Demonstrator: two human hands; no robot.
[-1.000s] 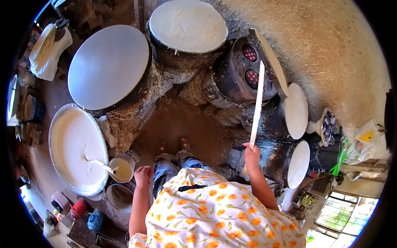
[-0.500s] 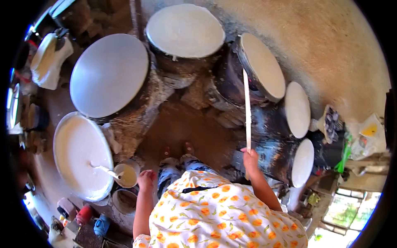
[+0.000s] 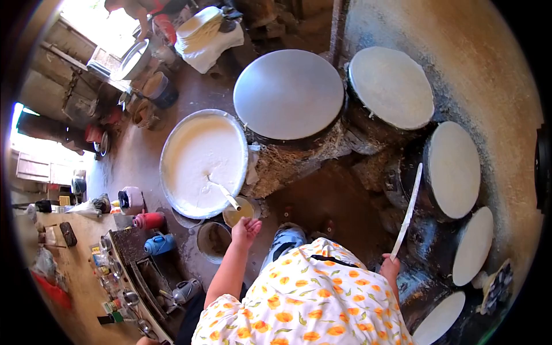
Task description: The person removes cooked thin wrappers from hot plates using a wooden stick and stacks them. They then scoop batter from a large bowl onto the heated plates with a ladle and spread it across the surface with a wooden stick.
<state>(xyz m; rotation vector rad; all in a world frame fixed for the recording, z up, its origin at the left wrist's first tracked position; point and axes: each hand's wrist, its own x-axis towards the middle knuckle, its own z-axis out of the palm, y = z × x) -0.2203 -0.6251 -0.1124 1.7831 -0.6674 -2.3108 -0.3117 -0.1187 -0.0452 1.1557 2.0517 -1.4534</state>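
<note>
My right hand point(image 3: 390, 268) grips the lower end of a long, thin flat stick point(image 3: 408, 213), which points up and away. My left hand point(image 3: 247, 230) is empty, its fingers stretched out. It hovers beside a small pail of yellowish liquid point(image 3: 237, 215). Just beyond is a wide basin point(image 3: 165, 167) of white batter, with a ladle's pale handle point(image 3: 225, 194) leaning over its rim. A bare grey round plate point(image 3: 289, 95) sits on a stove behind. To its right, several round plates are covered in white, among them one at the back point(image 3: 391, 86) and one near the stick point(image 3: 454, 169).
A dark bucket point(image 3: 214, 241) stands below the pail. At left are a blue jug point(image 3: 160, 244), a red flask point(image 3: 148, 221) and a cluttered bench point(image 3: 135, 237). Another person point(image 3: 138, 12) bends at the far upper left. A wall point(image 3: 489, 69) rises behind the stoves.
My view has swung left, so the stoves appear farther right. The stick stays in my right hand and now tilts right. My left hand's fingers have stretched out near the pail.
</note>
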